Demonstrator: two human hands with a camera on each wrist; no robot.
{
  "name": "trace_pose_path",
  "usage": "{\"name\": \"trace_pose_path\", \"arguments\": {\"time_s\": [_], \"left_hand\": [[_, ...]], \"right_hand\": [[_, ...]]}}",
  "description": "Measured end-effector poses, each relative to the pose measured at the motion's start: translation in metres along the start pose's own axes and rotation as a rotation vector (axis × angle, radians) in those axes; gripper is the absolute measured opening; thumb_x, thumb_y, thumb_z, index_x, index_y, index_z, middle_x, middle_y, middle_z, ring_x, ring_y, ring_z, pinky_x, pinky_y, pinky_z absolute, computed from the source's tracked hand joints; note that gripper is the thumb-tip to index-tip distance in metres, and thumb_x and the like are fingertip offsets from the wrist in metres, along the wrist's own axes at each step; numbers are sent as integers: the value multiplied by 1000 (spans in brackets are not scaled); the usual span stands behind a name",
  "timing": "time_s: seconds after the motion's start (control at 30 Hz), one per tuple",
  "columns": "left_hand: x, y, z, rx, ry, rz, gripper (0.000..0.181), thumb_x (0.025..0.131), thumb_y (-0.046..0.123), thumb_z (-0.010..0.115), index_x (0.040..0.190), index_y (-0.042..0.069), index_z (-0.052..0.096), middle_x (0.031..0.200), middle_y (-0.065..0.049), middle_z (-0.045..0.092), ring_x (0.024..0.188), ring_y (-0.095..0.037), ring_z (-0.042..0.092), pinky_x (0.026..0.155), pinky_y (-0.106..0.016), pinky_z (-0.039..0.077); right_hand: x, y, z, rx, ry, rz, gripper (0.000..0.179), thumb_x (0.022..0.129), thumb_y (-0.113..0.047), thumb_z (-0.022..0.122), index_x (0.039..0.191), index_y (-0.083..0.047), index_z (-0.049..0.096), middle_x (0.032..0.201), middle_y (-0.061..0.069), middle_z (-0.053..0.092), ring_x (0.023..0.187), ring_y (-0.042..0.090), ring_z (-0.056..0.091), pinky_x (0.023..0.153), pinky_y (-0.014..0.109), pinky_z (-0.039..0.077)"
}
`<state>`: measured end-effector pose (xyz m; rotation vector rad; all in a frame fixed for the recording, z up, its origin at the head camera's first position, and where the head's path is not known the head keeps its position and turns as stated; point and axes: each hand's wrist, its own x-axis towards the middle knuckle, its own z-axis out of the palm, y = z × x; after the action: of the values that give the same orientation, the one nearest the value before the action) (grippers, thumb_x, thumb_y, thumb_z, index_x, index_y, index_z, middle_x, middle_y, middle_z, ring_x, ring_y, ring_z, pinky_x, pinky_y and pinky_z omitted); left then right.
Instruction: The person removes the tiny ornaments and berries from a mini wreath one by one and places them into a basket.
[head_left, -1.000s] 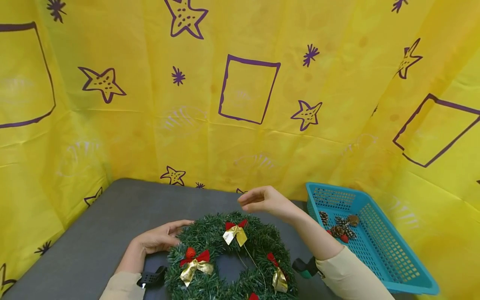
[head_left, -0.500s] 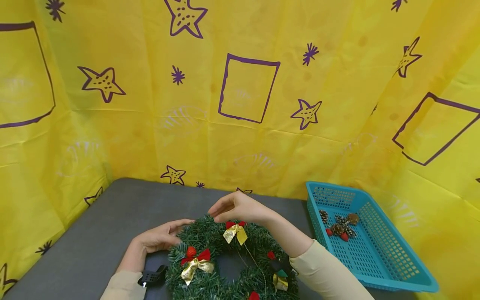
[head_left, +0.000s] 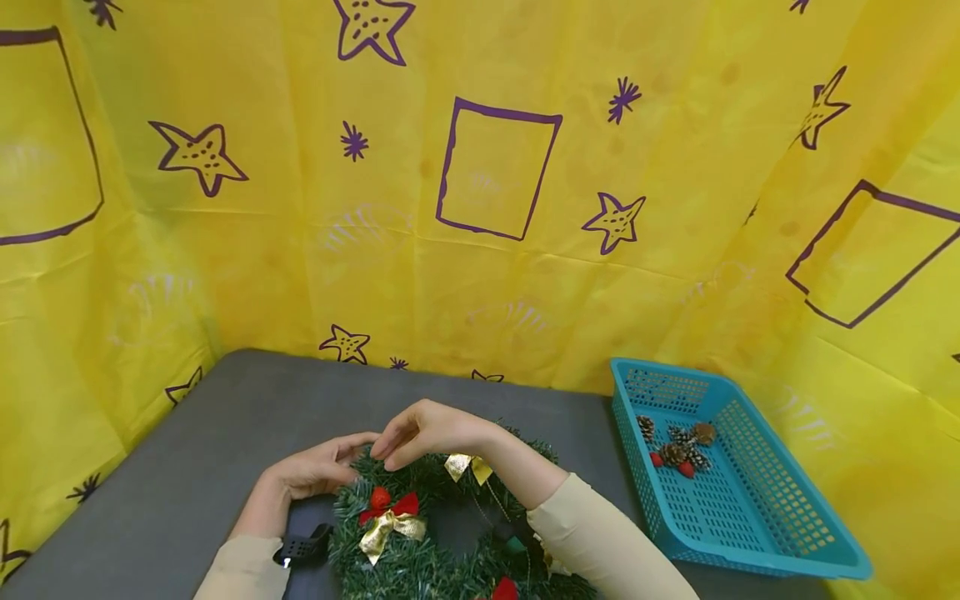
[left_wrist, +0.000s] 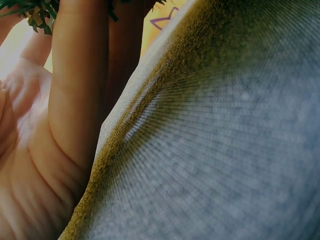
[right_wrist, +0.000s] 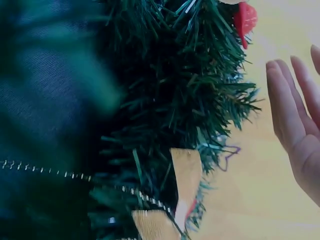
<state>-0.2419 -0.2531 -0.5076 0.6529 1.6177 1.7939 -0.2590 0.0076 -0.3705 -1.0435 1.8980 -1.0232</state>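
Note:
A green tinsel wreath [head_left: 360, 575] lies on the grey table, decorated with red and gold bows [head_left: 392, 525] and a red berry [head_left: 380, 497]. At its upper left edge my left hand [head_left: 311, 473] holds the greenery, fingertips partly hidden; the left wrist view shows a few sprigs by those fingers. My right hand [head_left: 435, 433] hovers over the wreath's upper left, close to my left fingertips. In the right wrist view, the right hand's fingers [right_wrist: 285, 100] are extended, slightly apart from the needles, with nothing seen between them. The right forearm covers part of the wreath's right side.
A blue plastic basket [head_left: 757, 558] stands on the right with several pinecones [head_left: 675, 454] and red berries [head_left: 686, 470] inside. Yellow patterned cloth [head_left: 495, 283] hangs behind and around the table [head_left: 225, 433]. A thin beaded string [right_wrist: 75, 175] trails across the wreath's centre.
My right hand has moved left and down, from above the top bow to beside my left hand. The left hand has stayed at the wreath's edge. The head view has tilted slightly.

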Motion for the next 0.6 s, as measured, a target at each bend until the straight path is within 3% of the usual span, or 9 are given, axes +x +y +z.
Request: {"name": "trace_pose_path", "arguments": {"time_s": [0.07,0.13,0.17,0.27,0.47,0.6], "left_hand": [[1,0,-1,-4,-19,24,57,96,3,51,148,25,40,157,-11,29,83,-1,52,71,-20,44],[2,0,-1,-22,-40,41,57,96,2,50,148,25,41,149,4,37,86,-1,55,75,-20,46],[2,0,-1,-29,-43,40,58,96,1,50,148,25,41,147,5,39,83,-1,54,74,-20,46],[2,0,0,-41,-42,27,59,95,1,51,147,26,41,145,5,42,89,-3,56,73,-21,46],[2,-2,-1,-40,-22,14,56,97,4,52,146,29,43,146,-1,41,78,-1,56,72,-20,47],[1,-3,-3,-42,-14,7,54,98,6,53,144,31,43,149,-4,40,95,-5,61,75,-20,49]], "right_hand": [[5,1,1,17,-27,0,27,90,-6,70,117,-2,71,124,20,69,95,2,68,87,22,55],[8,3,3,33,-58,2,28,90,-3,69,117,1,70,125,23,68,94,3,68,87,22,56],[9,4,4,43,-72,5,28,90,-2,68,118,2,70,125,24,67,94,4,68,87,23,56],[11,8,7,65,-103,16,29,90,1,67,119,5,68,126,27,65,93,6,68,87,24,57],[15,17,12,90,-157,52,34,90,5,65,124,8,64,129,30,62,92,3,66,86,23,57],[17,19,12,82,-195,47,36,90,6,64,126,9,62,129,32,60,91,2,64,85,23,57]]}}
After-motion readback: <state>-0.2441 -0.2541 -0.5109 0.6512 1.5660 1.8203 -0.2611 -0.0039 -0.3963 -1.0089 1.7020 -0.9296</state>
